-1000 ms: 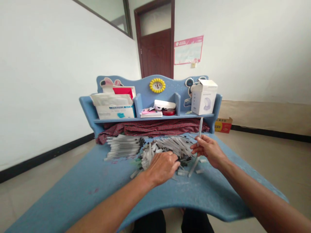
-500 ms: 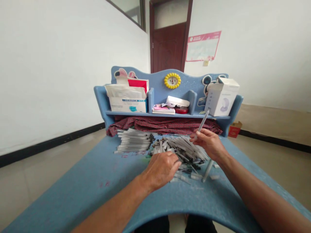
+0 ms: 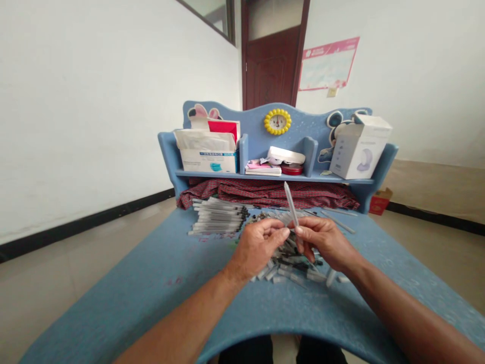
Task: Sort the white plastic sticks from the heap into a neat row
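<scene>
Up off the pile (image 3: pixel 293 264) since a moment ago, left hand (image 3: pixel 261 246) now meets right hand (image 3: pixel 323 241) at the pen (image 3: pixel 291 205).

Right hand grips the pen low on the barrel, tip leaning toward 11 o'clock. My left thumb and forefinger pinch in beside that grip. I cannot tell whether they also hold a small part. With so short a hold, the pen could twist out and drop into the loose pile just beneath, where I'd lose it among the others. A knock from my left wrist could scatter the neat stack (image 3: pixel 217 216) at 10 o'clock. Beyond, at 12, checked cloth (image 3: pixel 265 191) lies under the shelf (image 3: pixel 273 176), and a white box (image 3: pixel 359 147) sits at 1. Nothing on the desk (image 3: pixel 151 288) crowds my forearms.
</scene>
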### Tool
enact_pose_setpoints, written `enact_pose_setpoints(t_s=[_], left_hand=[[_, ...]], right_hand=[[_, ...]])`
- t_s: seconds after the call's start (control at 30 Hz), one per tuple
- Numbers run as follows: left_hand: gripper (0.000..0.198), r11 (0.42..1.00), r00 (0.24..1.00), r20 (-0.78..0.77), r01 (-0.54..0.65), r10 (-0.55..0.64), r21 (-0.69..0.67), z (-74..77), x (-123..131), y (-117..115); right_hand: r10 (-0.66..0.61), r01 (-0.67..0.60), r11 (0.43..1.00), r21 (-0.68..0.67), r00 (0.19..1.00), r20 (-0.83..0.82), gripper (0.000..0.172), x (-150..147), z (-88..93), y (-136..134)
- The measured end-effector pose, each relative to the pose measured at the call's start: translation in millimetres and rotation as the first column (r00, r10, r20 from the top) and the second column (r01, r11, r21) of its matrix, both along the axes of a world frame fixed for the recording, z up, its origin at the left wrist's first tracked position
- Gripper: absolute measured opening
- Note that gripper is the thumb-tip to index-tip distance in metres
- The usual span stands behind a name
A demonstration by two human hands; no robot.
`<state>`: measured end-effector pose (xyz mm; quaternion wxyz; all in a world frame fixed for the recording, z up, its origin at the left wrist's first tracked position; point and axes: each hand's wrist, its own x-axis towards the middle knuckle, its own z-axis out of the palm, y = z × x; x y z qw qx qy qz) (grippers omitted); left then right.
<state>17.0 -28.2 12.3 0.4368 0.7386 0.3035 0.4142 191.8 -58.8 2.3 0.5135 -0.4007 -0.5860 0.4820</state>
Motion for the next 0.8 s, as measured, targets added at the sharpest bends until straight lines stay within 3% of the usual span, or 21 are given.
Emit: enact_pose_setpoints(t_s=[0.1,0.3,0.53,0.8], left_hand=[[0.029,0.978,0.983,0.181,0.068,-0.033,-0.196,3.4,-1.7,2.4],[0.023,0.946,0.951,0.308,0.129,-0.033,-0.297,3.0,-3.5,7.7],[0.024,0.941,0.907,0.415,0.074,0.074,-0.329,5.0,-2.3,13.4],[0.026,0.938,0.890,0.427,-0.003,0.161,-0.347,4.1,0.0,14.5]], right_hand=[[0.039,-0.039,0.999,-0.009,0.989,0.143,0.031,-7.6,3.6,-7.3],[0.009,-0.002,0.999,-0.036,0.976,0.219,0.029,-16.0,3.8,-10.8],[-0.001,-0.002,0.998,-0.061,0.999,-0.050,0.036,-12.4,1.3,-9.7],[-0.062,0.059,0.998,-0.037,0.995,-0.085,0.030,-8.4,2.4,-7.3]])
